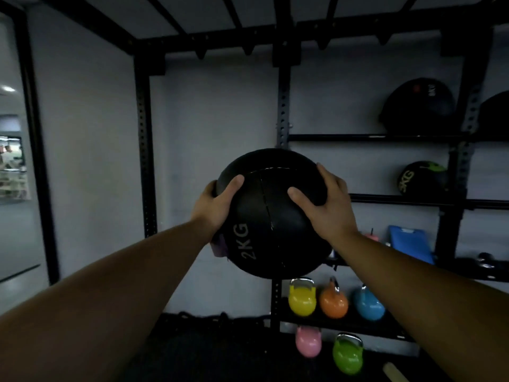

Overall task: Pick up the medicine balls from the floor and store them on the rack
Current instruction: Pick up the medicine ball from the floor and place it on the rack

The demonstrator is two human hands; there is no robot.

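Observation:
A black medicine ball [271,216] marked 2KG is held up in front of me at chest height, between both hands. My left hand [216,205] grips its left side and my right hand [327,205] presses on its upper right. Behind it stands the black rack [385,138] with shelves to the right. One large black ball [418,106] rests on the upper shelf. A black ball with green lettering [421,179] sits on the shelf below. Part of another dark ball [495,114] shows at the far right edge.
Coloured kettlebells stand on the low shelves: yellow [302,299], orange [333,301], blue [368,303], pink [308,343] and green [347,354]. A blue clipboard [411,245] leans on a middle shelf. Black uprights [144,150] and overhead bars frame the grey wall. A mirror [13,150] is at the left.

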